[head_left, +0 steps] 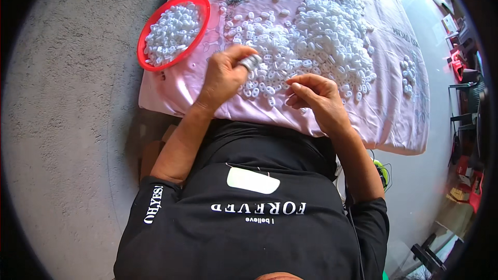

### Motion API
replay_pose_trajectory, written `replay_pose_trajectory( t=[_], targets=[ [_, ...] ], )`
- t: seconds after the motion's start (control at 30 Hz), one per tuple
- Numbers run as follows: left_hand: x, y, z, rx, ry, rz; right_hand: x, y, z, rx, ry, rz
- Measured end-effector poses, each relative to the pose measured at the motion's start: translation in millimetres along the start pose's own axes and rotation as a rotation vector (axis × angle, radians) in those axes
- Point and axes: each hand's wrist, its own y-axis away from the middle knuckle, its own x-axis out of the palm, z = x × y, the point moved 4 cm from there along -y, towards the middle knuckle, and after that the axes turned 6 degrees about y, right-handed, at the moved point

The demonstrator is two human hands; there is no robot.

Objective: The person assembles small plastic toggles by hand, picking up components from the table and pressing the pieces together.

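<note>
Small white oval plastic pieces with holes lie heaped in a large pile point(332, 31) on a pink printed cloth point(386, 93). Over the near left side of the pile, my left hand point(225, 78) is closed around a short whitish-grey object point(251, 62), blurred and partly covered by the fingers. My right hand point(321, 101) hovers at the pile's near edge, thumb and forefinger pinched together. Whatever sits between those fingertips is too small to make out. Left of my left hand, a red plastic basin point(204, 31) holds many of the same white pieces.
A small separate cluster of white pieces point(408, 77) lies toward the cloth's right side. Grey concrete floor point(62, 98) stretches along the left. Red and dark items point(469, 181) stand along the far right, and a yellow-green object with wires point(383, 172) is beside my right forearm.
</note>
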Motion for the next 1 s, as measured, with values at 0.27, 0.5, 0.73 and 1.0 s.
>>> replay_pose_trajectory(
  t=[0.27, 0.5, 0.73, 1.0],
  targets=[
    [-116.9, -25.6, -7.6, 0.313, -0.597, -0.595, 42.4, 77.7, 112.9, -1.038, 0.513, -0.075],
    [-80.8, -12.1, -21.9, 0.445, -0.700, -0.596, 72.7, 108.0, 152.8, -1.463, 0.529, 0.076],
    [-45.2, -18.9, -27.7, 0.478, -0.671, -0.466, -9.6, 111.5, 152.9, -1.240, 0.720, 0.101],
    [-38.9, 0.5, -29.6, 0.456, -0.625, -0.440, 8.4, 102.4, 156.8, -0.955, 0.930, 0.178]
  ],
)
